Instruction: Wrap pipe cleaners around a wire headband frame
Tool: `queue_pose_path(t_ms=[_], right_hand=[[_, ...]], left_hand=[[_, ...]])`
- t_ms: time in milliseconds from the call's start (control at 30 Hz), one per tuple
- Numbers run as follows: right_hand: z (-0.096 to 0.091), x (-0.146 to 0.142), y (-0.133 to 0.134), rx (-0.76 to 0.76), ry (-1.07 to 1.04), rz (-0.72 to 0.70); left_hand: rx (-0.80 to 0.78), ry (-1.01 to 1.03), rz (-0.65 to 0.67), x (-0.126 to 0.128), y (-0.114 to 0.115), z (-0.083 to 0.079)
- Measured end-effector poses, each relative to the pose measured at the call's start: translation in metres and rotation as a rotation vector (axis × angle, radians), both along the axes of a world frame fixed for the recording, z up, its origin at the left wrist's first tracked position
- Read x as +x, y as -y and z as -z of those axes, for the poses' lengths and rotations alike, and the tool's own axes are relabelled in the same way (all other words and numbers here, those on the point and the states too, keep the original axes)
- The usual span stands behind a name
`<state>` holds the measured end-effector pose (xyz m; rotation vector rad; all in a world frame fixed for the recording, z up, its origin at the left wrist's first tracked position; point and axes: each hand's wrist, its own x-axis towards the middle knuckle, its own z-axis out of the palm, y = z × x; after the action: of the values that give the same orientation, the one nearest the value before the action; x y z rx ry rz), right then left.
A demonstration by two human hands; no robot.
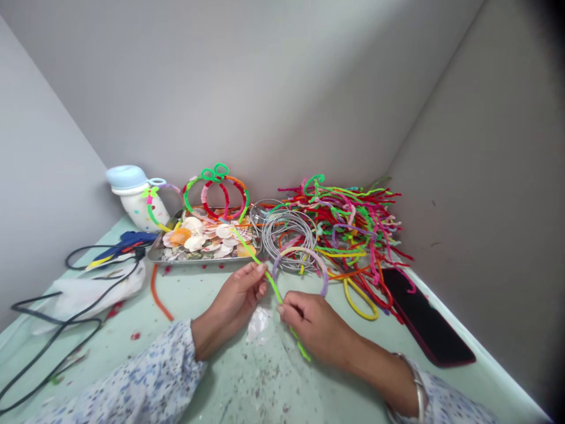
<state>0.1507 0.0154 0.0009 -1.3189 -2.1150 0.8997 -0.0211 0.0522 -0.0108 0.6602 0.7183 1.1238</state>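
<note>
Black cables [53, 330] snake over the pale green counter [212, 377] at nine o'clock from the hands, crossing a crumpled white plastic bag [88, 294]. Toward ten o'clock lie a blue glue gun [126, 241] and a white bottle [135, 203] with a light blue lid. At eleven o'clock sits a metal tray [154, 254] heaped with seashells [198, 238], white, pink and orange together. Fuzzy hoops [216, 191] in green, pink and orange stand at its back edge. An orange strand [156, 291] lies on the counter just in front of the tray.

The left hand [236, 300], in a flowered sleeve, pinches a green pipe cleaner [273, 288] between thumb and fingertips. The strand slants from the tray down to the right hand [313, 321], which is closed on it lower down. A headband [304, 259], part wrapped in lilac and yellow, arches at twelve o'clock just above that hand. Whether the right hand grips the headband too, I cannot tell.

Behind the headband, bare grey wire bands [286, 232] are stacked. At one o'clock spreads a big tangle of pipe cleaners [348, 229]. A dark phone [424, 318] lies at three o'clock beside the wall.
</note>
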Motion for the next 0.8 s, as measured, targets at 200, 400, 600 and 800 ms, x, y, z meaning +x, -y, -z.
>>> queue_pose_path(t_ms=[200, 400, 600, 800], right_hand=[[0.003, 0.003, -0.007, -0.204, -0.241, 0.028], [0.006, 0.003, -0.011, -0.584, -0.554, -0.010], [0.005, 0.009, -0.013, -0.770, -0.695, -0.072], [0.002, 0.006, -0.012, -0.730, -0.527, -0.003]], left_hand=[[0.039, -0.067, 0.152, 0.003, 0.006, 0.000], [0.057, -0.092, 0.197, 0.001, 0.005, 0.000], [0.036, -0.053, 0.119, -0.001, 0.002, -0.001], [0.030, -0.076, 0.060, 0.000, 0.003, 0.000]])
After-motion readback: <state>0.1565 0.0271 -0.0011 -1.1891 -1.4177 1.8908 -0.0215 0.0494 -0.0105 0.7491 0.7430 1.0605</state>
